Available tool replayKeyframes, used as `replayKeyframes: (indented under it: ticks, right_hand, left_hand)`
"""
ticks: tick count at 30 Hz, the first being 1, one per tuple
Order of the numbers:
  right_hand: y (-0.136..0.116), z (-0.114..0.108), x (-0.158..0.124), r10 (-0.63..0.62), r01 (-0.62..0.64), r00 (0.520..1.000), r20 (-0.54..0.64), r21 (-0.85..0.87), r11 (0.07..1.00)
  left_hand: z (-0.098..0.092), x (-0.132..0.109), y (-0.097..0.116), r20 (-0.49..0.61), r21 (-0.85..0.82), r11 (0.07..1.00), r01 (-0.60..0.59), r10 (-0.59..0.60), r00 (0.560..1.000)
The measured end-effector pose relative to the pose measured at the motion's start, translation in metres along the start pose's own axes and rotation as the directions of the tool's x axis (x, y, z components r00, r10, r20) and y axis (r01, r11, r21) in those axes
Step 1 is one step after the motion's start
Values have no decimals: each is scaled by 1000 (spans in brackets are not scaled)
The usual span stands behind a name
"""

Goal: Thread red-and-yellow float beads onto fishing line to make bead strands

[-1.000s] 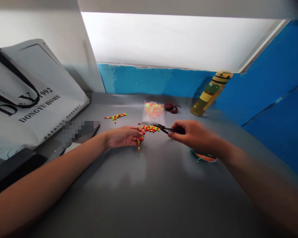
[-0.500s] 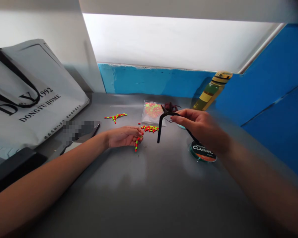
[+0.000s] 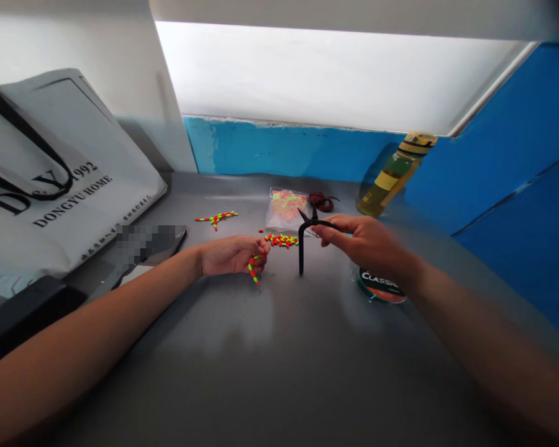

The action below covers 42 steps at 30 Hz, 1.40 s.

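Note:
My left hand [image 3: 236, 254] is closed, its fingertips pinching a short strand of red and yellow-green beads [image 3: 253, 269] that hangs below the fingers. The thread itself is too fine to follow. My right hand [image 3: 370, 239] grips a pair of dark wire cutters [image 3: 301, 245] by one handle. Their pointed jaws stand apart and face up, while the other handle hangs down. The cutters are to the right of the strand and do not touch it. Just behind the hands lies a pile of loose red and yellow-green beads [image 3: 283, 241].
Behind the pile are a clear bag of beads [image 3: 287, 210] and a dark red cord bundle [image 3: 322, 202]. Another bead strand [image 3: 217, 218] lies to the left. A line spool [image 3: 381, 288] sits under my right wrist. A yellow-green bottle [image 3: 395, 177] and a white bag [image 3: 69, 180] stand at the sides.
My right hand has come down a little with the cutters, whose jaws look wider apart. The hanging strand has swung slightly left; my left hand is nearly still.

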State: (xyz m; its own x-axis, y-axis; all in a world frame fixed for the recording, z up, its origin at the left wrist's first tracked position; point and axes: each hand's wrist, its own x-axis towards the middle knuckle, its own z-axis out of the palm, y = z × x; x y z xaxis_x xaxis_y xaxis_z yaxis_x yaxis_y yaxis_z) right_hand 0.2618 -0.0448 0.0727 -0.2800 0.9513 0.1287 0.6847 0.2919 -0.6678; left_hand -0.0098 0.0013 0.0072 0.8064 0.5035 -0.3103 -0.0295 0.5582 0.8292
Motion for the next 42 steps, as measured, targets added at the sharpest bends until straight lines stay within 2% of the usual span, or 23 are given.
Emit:
replayKeyframes:
  ticks: [4, 7, 9, 11, 14, 18, 20, 23, 25, 27, 28, 29, 31, 34, 36, 38, 39, 42]
  right_hand:
    - [0, -5, 1, -18, 26, 997, -75, 107, 994]
    - [-1, -6, 2, -18, 28, 998, -62, 158, 987]
    - [-2, -4, 3, 30, -16, 998, -62, 204, 979]
    - [-3, -2, 4, 77, -59, 995, -60, 259, 964]
    - [-4, 2, 5, 74, -39, 994, -76, 387, 921]
    - [-4, 5, 4, 120, -16, 979, -167, 522, 853]
    - [-3, 5, 3, 153, -66, 978, -144, 483, 873]
    - [-5, 6, 0, 165, -142, 986, -34, 354, 924]
    - [-11, 9, -3, 107, -103, 994, -4, 237, 966]
    - [-19, 13, -7, -7, 5, 1000, 19, 125, 992]
    - [-22, 16, -9, -56, 49, 996, 66, 99, 994]
    - [-25, 19, -11, -68, 59, 994, 88, 99, 993]
    - [-28, 27, -16, -28, -4, 981, 190, 164, 986]
    - [-28, 39, -22, -18, -158, 929, 371, 439, 885]
    - [-27, 45, -26, -83, -264, 865, 495, 589, 764]
    - [-28, 49, -29, -153, -336, 804, 574, 652, 680]
    - [-29, 51, -30, -171, -367, 791, 588, 678, 637]
    - [-31, 53, -32, -121, -463, 805, 581, 742, 485]
  left_hand:
    - [-4, 1, 0, 12, -24, 1000, 21, -20, 1000]
    - [-5, 0, 1, 18, -46, 998, 34, -33, 999]
    - [-3, -1, 2, 13, -63, 997, 47, -46, 999]
    - [-1, -1, 2, -8, -77, 996, 53, -53, 999]
    - [2, -1, 2, -44, -51, 997, 51, -53, 998]
    - [3, 1, 0, -108, 20, 999, 32, -29, 994]
    - [3, 2, -1, -135, 21, 1000, 18, -15, 991]
    - [5, 3, -3, -193, 47, 999, 4, 5, 981]
    - [8, 6, -4, -294, 127, 992, 9, 29, 955]
    - [11, 8, -4, -394, 209, 978, 17, 68, 916]
    - [12, 9, -5, -426, 234, 972, 14, 89, 900]
    - [13, 10, -5, -445, 243, 970, 8, 104, 890]
    - [14, 10, -6, -463, 229, 973, -19, 126, 877]
    - [13, 10, -6, -464, 187, 980, -63, 144, 874]
    - [12, 9, -6, -456, 164, 983, -86, 153, 877]
    - [10, 10, -7, -464, 147, 981, -124, 179, 868]
    - [10, 10, -7, -476, 144, 978, -148, 200, 856]
    - [11, 12, -7, -521, 163, 968, -191, 249, 817]
